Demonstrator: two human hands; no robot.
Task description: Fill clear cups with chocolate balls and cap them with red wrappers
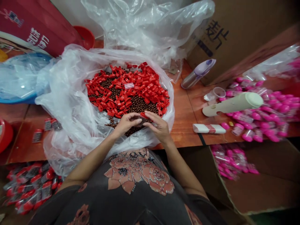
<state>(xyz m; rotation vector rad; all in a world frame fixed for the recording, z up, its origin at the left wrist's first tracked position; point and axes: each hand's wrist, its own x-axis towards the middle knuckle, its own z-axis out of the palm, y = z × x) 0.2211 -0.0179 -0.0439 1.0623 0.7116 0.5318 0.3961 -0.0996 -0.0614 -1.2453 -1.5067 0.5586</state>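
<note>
One long reddish wooden table [181,132] is crossed by the whole arrangement. Its far right part is occupied by a cardboard box [243,28] printed with dark characters, and its middle by a wide, translucent plastic bag [67,81], opened and spread. Below the table edge, at the right, pink-capped items are held in an open carton [255,190]; more pink items [278,103] are heaped on the tabletop above. At the far left a blue basin [23,100] is partly covered by clear plastic. Near the pink heap are seen a pale green cylinder [228,105], tilted in view, and a purple-lidded bottle [194,75].

Over the near side of the bag's contents both hands are brought close together. By the right hand [158,125] a small red piece [143,115] is pinched between thumb and fingers, which are nearly closed. The left hand [130,123] is bent towards the same piece, a narrow gap being left between thumb and forefinger; whether anything is gripped there cannot be told. Inside the bag, loose red pieces [150,82] are piled over brown beads [144,105], and one clear piece [128,85] is laid among them.
</note>
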